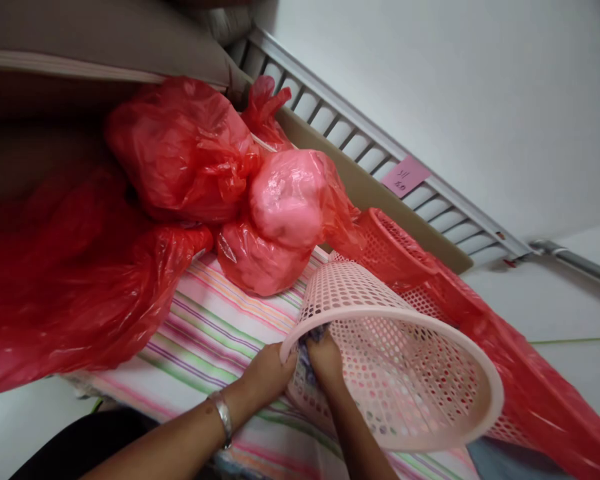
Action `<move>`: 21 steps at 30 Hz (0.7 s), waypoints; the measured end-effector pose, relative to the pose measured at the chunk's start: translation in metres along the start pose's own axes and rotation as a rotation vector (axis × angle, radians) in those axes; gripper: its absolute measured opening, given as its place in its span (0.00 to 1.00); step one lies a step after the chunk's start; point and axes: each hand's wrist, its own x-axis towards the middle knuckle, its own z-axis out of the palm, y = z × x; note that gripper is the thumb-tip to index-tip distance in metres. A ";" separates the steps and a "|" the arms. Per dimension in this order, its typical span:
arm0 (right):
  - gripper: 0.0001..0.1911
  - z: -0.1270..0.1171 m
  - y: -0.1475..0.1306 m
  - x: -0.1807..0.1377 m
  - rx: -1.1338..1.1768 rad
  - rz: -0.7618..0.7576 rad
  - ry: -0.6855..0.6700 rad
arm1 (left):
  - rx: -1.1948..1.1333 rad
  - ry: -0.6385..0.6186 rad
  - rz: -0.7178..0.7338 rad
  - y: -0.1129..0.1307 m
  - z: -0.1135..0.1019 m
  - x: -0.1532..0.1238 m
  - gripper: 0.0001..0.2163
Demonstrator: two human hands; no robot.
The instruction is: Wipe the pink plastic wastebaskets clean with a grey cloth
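Note:
A pale pink perforated plastic basket (423, 317) lies tipped on its side with its mouth turned toward me. My left hand (269, 370), a silver bracelet at the wrist, is closed on the near left part of its rim. Inside the mouth, my right hand (325, 359) presses a bunched dark purple-grey cloth (307, 360) against the basket's inner wall. The fingers of that hand are partly hidden by the cloth and the wall. Beneath the basket is a striped cloth (205, 320) in white, pink, green and purple.
Several stuffed red plastic bags (185, 153) are piled behind the basket. A loose red bag (80, 280) spreads at the left. Right of the basket, another basket (423, 300) sits in red plastic. A slatted rail (350, 143) with a pink note (405, 177) runs along the white wall.

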 end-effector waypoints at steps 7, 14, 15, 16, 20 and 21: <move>0.20 0.014 0.013 -0.074 0.147 -0.026 -0.010 | -0.024 -0.030 0.024 0.004 -0.005 -0.005 0.14; 0.24 0.005 -0.001 -0.025 0.145 -0.092 -0.037 | 0.012 0.040 -0.001 0.009 -0.022 0.007 0.16; 0.24 0.004 -0.003 -0.017 0.114 -0.073 -0.052 | 0.025 0.052 -0.012 0.010 -0.024 0.009 0.17; 0.23 0.003 -0.005 -0.008 0.084 -0.063 -0.055 | 0.037 0.055 -0.021 0.010 -0.025 0.010 0.18; 0.18 0.000 -0.006 0.035 -0.005 -0.009 0.031 | 0.058 0.021 -0.023 0.009 -0.022 0.009 0.17; 0.17 -0.001 -0.006 0.046 -0.012 0.000 0.051 | 0.058 0.012 -0.022 0.009 -0.019 0.007 0.16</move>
